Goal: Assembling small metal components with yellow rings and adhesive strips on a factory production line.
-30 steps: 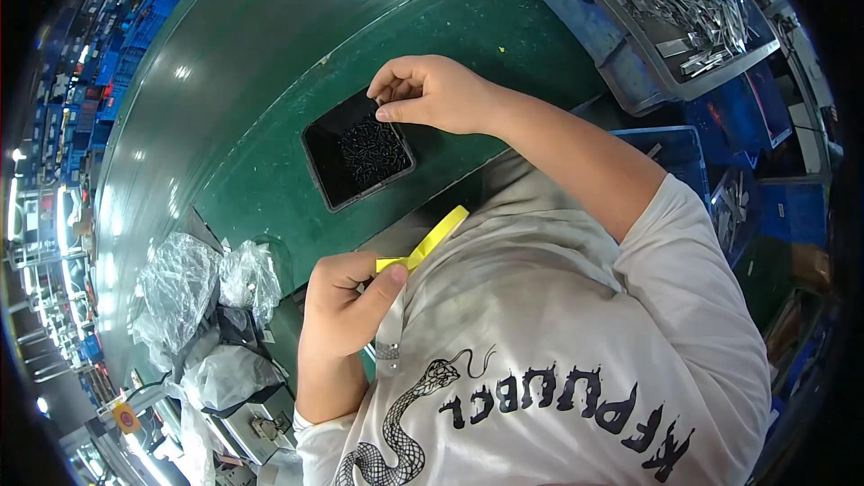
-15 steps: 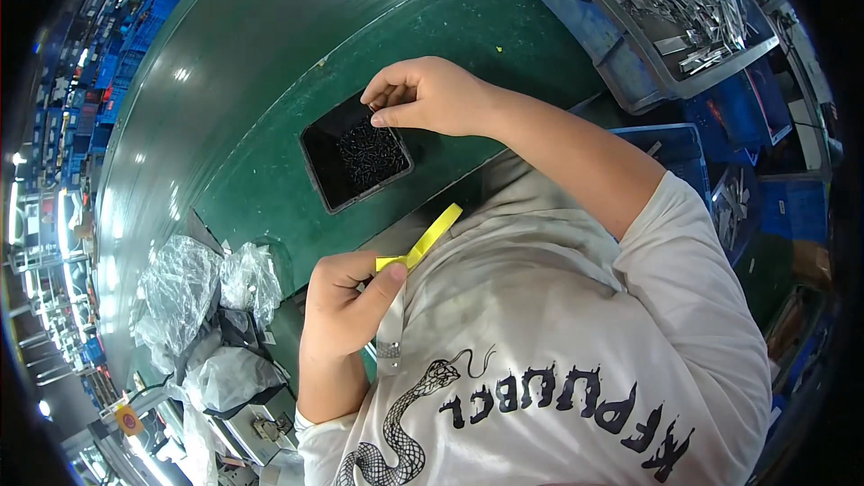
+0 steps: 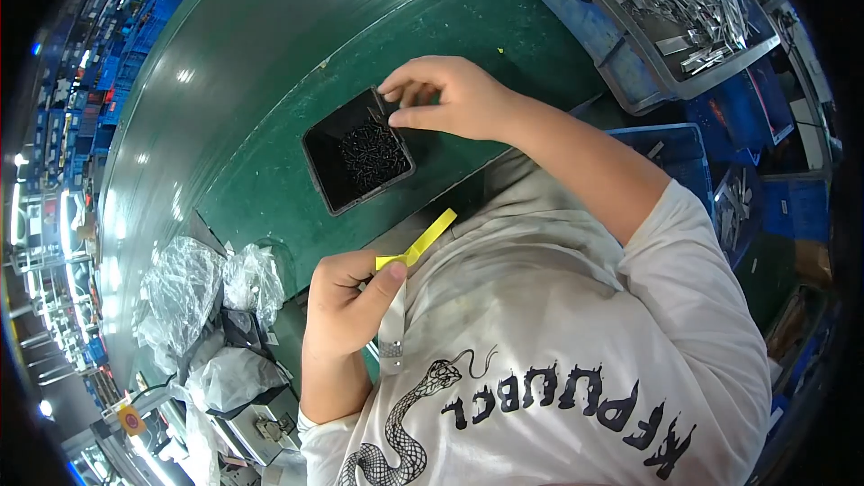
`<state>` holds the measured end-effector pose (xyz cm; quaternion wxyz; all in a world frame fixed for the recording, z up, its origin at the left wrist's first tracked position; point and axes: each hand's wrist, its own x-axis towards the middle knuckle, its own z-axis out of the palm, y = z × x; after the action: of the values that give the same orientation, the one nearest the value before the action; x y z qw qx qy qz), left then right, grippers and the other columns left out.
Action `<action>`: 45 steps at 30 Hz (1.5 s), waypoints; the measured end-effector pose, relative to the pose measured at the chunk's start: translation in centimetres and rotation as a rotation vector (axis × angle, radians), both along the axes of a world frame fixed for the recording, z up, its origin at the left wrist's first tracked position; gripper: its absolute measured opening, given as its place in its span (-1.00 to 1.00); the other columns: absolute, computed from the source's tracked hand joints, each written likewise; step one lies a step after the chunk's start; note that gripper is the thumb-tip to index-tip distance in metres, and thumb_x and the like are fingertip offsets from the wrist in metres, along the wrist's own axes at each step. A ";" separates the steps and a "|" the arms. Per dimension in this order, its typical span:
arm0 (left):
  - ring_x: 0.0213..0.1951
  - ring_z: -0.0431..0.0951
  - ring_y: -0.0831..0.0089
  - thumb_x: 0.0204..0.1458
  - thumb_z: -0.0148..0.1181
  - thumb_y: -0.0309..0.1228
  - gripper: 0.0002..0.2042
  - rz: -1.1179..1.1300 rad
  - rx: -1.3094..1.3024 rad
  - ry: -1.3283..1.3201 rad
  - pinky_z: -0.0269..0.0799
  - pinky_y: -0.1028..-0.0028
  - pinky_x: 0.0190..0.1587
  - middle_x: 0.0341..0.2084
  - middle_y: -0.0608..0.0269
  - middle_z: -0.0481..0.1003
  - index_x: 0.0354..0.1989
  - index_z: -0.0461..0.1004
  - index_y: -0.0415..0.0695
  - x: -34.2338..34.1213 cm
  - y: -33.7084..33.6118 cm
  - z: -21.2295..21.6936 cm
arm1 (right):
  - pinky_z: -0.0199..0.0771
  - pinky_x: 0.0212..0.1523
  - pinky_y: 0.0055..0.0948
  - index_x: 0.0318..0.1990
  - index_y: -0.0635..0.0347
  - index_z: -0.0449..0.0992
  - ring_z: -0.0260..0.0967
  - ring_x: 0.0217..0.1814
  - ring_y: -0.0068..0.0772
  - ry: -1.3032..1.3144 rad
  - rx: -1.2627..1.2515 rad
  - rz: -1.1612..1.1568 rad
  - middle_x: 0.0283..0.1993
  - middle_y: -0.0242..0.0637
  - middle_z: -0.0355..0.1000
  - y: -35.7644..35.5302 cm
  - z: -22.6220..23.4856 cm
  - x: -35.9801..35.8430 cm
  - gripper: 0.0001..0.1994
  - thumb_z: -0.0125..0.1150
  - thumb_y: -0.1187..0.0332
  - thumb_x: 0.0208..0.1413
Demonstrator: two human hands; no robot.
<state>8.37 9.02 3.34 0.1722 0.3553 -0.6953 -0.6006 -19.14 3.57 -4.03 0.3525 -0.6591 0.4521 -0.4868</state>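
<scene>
One yellow strip (image 3: 429,240) is gripped by your left hand (image 3: 346,301), just outside the desk's (image 3: 468,27) near edge. Your right hand (image 3: 457,101), thumb parted from fingers, is at the right edge of the black tray (image 3: 329,175) with small dark parts (image 3: 373,157).

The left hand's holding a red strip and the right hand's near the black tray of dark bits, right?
The head view shows a yellow strip, not red. The left hand holds it; the right hand is near the black tray of dark bits.
</scene>
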 end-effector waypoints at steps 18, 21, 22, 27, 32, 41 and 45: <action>-0.66 0.25 0.74 0.28 0.09 -0.44 -0.69 0.250 0.096 0.115 0.09 0.62 -0.61 -0.67 0.46 0.40 -0.56 0.44 -0.23 -4.2 -1.9 -0.2 | 0.50 -0.33 -0.31 0.09 0.02 0.54 0.54 -0.33 -0.19 0.308 -0.164 0.072 -0.22 -0.32 0.57 9.5 3.7 0.7 -0.64 0.32 0.37 0.09; -0.65 0.23 0.76 0.27 0.11 -0.44 -0.70 0.306 0.033 0.064 0.07 0.61 -0.61 -0.68 0.48 0.39 -0.54 0.47 -0.26 -4.7 -2.4 -0.9 | 0.40 -0.44 -0.37 0.07 -0.05 0.56 0.48 -0.44 -0.32 0.560 -0.371 -0.006 -0.32 -0.42 0.54 9.3 3.8 0.3 -0.64 0.33 0.32 0.07; -0.65 0.22 0.76 0.26 0.12 -0.43 -0.71 0.312 -0.009 0.035 0.06 0.60 -0.61 -0.68 0.49 0.39 -0.53 0.50 -0.26 -4.9 -2.5 -1.1 | 0.35 -0.49 -0.40 0.06 -0.08 0.57 0.45 -0.48 -0.38 0.682 -0.439 -0.040 -0.36 -0.47 0.52 9.3 3.9 0.2 -0.65 0.33 0.30 0.07; -0.64 0.19 0.77 0.24 0.15 -0.41 -0.71 0.333 -0.122 -0.087 0.05 0.57 -0.60 -0.72 0.50 0.36 -0.54 0.54 -0.27 -5.9 -3.3 -1.2 | 0.36 -0.44 -0.39 0.00 -0.08 0.60 0.46 -0.47 -0.39 0.887 -0.351 -0.049 -0.36 -0.49 0.52 8.4 4.2 0.7 -0.69 0.28 0.30 0.06; -0.62 0.25 0.73 0.18 0.14 -0.36 -0.67 0.351 -0.147 -0.186 0.10 0.55 -0.57 -0.76 0.44 0.35 -0.60 0.52 -0.29 -5.8 -5.4 -2.2 | 0.40 -0.38 -0.35 -0.08 -0.05 0.62 0.49 -0.44 -0.35 0.997 -0.360 -0.041 -0.41 -0.46 0.51 6.4 4.3 1.0 -0.77 0.21 0.31 0.08; -0.63 0.31 0.65 0.13 0.11 -0.33 -0.71 0.391 -0.116 -0.336 0.20 0.52 -0.54 -0.72 0.38 0.39 -0.54 0.55 -0.29 -7.1 -7.5 -1.9 | 0.43 -0.37 -0.29 -0.11 -0.12 0.62 0.49 -0.45 -0.28 1.063 -0.236 -0.044 -0.47 -0.40 0.48 3.8 3.4 0.7 -0.80 0.14 0.29 0.16; -0.64 0.35 0.64 0.14 0.12 -0.32 -0.71 0.384 -0.035 -0.269 0.22 0.53 -0.55 -0.72 0.38 0.41 -0.52 0.56 -0.27 -7.1 -8.1 -2.7 | 0.43 -0.36 -0.29 -0.11 -0.13 0.62 0.49 -0.45 -0.28 1.062 -0.238 -0.060 -0.48 -0.40 0.47 3.5 3.2 0.6 -0.81 0.14 0.29 0.16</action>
<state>1.23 0.88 0.60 0.1953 0.5548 -0.6420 -0.4919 -18.53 7.11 -0.85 -0.0153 -0.8366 0.5282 -0.1444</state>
